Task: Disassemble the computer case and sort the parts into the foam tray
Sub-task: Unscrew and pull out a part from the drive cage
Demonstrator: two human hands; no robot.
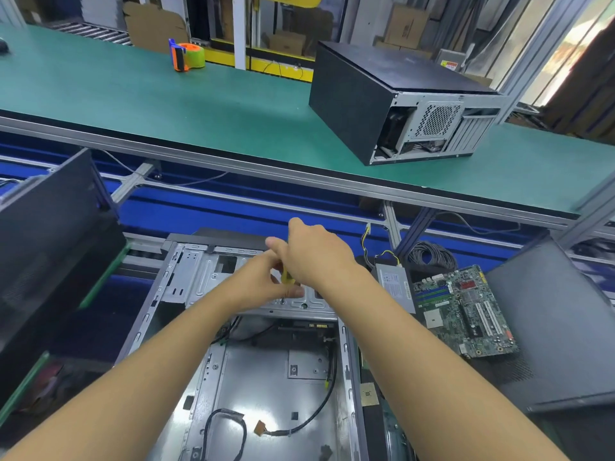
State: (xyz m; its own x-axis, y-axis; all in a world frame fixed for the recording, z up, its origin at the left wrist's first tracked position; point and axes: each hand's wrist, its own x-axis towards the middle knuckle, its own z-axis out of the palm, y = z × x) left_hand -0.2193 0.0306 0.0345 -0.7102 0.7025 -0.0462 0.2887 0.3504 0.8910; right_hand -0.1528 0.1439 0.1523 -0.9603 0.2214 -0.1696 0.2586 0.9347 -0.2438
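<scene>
**Driving a screwdriver into the open case's front bracket**

Both hands meet over the far end of the open computer case [266, 361], which lies flat in front of the person with its side panel off and its bare metal floor showing. The right hand [312, 257] is clenched round the yellow handle of a screwdriver [287, 277], which stands nearly upright. Its tip is down on the grey metal bracket [199, 277] that spans the case's far end. The left hand [256, 284] comes in from the left, and its thumb and fingertips pinch the tool low down, just above the bracket.

Inside the case, loose black cables [226, 424] lie on the floor near the bottom edge of the view, one ending in a small brown connector.

Just right of the case a green motherboard [466, 311] lies flat, with a grey power supply [396, 287] touching its left edge and a coil of grey cable [432, 256] behind them. A dark panel [549, 327] lies further right.

Beyond, on the green table [133, 94], a second black computer case [399, 101] rests on its side towards the right, and an orange and green tape dispenser [188, 56] stands well apart from it at the far edge.
</scene>
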